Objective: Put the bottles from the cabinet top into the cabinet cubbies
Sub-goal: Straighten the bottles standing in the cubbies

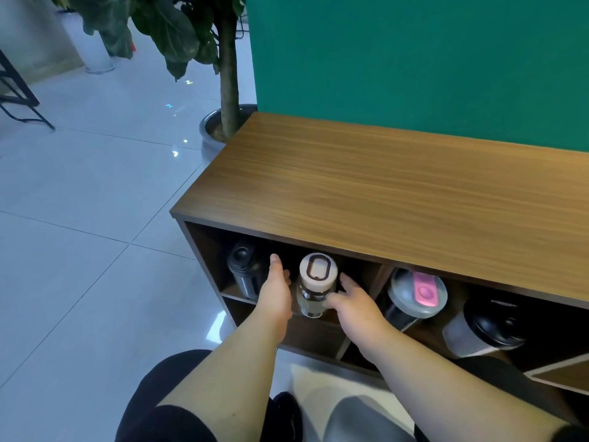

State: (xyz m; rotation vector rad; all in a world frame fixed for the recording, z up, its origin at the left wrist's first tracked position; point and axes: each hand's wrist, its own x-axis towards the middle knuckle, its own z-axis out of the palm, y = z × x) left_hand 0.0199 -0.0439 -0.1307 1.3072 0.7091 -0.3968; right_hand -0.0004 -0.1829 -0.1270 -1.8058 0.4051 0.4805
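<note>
The cabinet [366, 186] stood against a green wall [414, 59], a potted plant [228, 90] at its far left corner. Its top was bare in the part visible — no bottles remained there, so the task appeared near its end. The cubbies below held the stock: a dark bottle [243, 271] at far left, a clear bottle [315, 285] with a white cap beside it in the same cubby, and to the right a grey-lidded bottle [414, 295] with a pink tab and a black-lidded cup [484, 330].

The clear bottle stood upright near the cubby's front edge, presumably being set to share the shelf with the dark one. The left hand [275, 288] was held flat and unclasped just beside it, fingers extended inward — steadying, by appearance, not holding. The right hand [349, 301] lay against the bottle's lower body with fingers loosely spread; contact seemed light, no firm hold evident.
</note>
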